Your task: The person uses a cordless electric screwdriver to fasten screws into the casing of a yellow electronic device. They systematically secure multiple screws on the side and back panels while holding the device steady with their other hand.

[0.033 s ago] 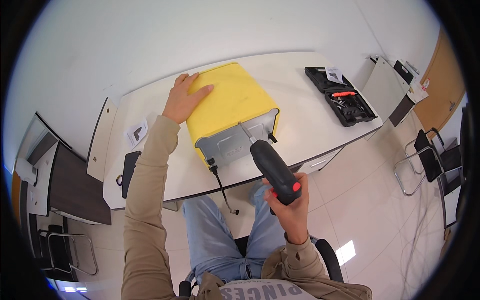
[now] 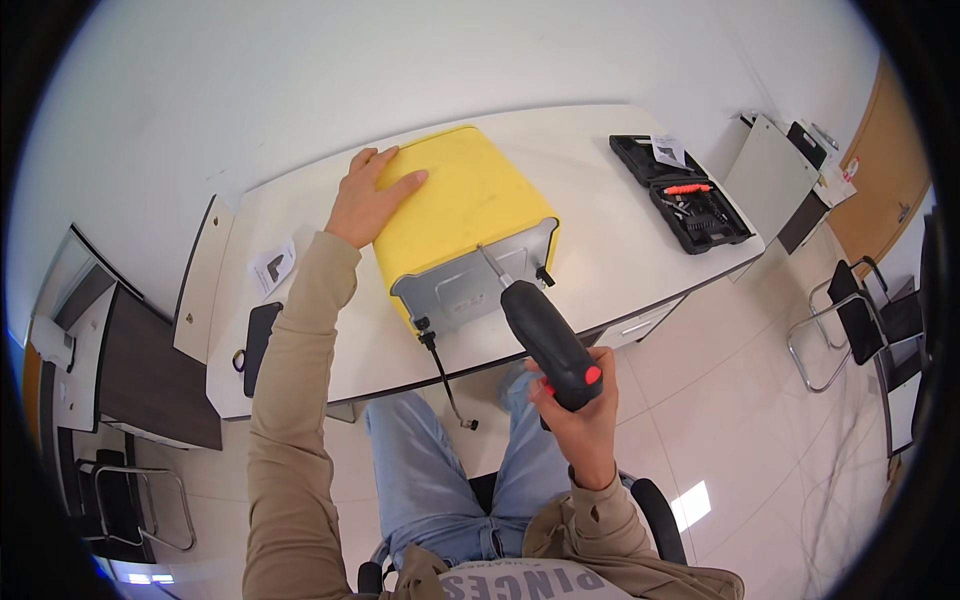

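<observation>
A boxy appliance with a yellow casing (image 2: pixel 470 190) lies on the white table (image 2: pixel 575 150), its grey metal panel (image 2: pixel 462 290) facing me. My left hand (image 2: pixel 367 200) rests on the casing's far left edge, thumb and fingers apart. In my right hand (image 2: pixel 592 425) is a black cordless screwdriver (image 2: pixel 548 335) with a red button, my fingers wrapped round its grip. Its long metal bit meets the upper edge of the grey panel, near the middle. The screw under the tip is too small to make out. A black cable (image 2: pixel 440 372) hangs from the panel's lower left corner.
An open black tool case (image 2: pixel 700 215) with bits and an orange-red piece lies at the table's right. At its left are a black phone (image 2: pixel 262 335), a small dark ring (image 2: pixel 238 360) and a printed sheet (image 2: pixel 273 268). A chair (image 2: pixel 850 310) stands to the right.
</observation>
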Demonstrator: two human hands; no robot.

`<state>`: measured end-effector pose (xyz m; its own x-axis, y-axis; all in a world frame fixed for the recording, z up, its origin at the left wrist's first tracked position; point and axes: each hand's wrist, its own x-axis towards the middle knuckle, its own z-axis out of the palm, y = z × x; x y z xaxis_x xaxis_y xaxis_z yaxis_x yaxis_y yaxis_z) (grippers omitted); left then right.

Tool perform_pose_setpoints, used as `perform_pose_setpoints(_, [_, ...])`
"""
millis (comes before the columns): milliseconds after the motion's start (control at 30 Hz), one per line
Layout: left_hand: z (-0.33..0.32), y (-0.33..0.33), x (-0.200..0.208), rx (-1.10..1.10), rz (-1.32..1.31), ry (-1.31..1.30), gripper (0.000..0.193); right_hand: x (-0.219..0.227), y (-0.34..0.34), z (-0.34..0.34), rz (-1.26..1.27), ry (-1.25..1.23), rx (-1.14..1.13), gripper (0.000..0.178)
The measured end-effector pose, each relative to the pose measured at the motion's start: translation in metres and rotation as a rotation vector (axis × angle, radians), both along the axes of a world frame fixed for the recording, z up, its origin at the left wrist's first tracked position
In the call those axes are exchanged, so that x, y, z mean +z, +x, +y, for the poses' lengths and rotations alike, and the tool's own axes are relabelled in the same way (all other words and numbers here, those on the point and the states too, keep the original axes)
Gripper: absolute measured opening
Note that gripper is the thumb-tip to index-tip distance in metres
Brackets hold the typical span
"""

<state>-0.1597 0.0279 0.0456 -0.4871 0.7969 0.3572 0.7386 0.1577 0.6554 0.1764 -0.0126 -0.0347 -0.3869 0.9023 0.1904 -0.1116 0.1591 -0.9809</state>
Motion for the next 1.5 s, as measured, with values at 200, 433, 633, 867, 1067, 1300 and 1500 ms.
perform_pose_setpoints(200, [0.002,-0.003,-0.005,0.001,0.006,0.005,0.087,0.003,-0.001,-0.006,-0.08,0.115,-0.078,0.038])
perform_pose_setpoints(433, [0.003,-0.002,-0.006,0.015,0.014,-0.013,0.087,0.0,-0.002,-0.008,-0.049,0.179,-0.063,0.048])
perform_pose_setpoints(633, [0.002,-0.003,-0.005,0.023,0.018,-0.026,0.087,0.022,-0.003,-0.017,0.028,0.106,0.031,0.075])
perform_pose_setpoints(867, [0.001,-0.001,-0.002,0.028,0.006,-0.036,0.087,0.037,0.001,-0.018,-0.05,0.13,0.054,0.075])
perform_pose_setpoints(1067, [0.001,0.0,-0.001,0.032,0.011,-0.051,0.087,0.056,0.007,-0.013,0.07,-0.158,0.155,0.071])
perform_pose_setpoints(1300, [0.002,0.002,-0.001,0.036,0.032,-0.054,0.085,0.036,0.004,-0.013,-0.025,0.14,0.083,0.07])
perform_pose_setpoints(1500, [0.0,0.002,0.0,0.039,0.041,-0.042,0.084,0.052,0.007,-0.009,-0.433,0.758,-0.071,0.078])
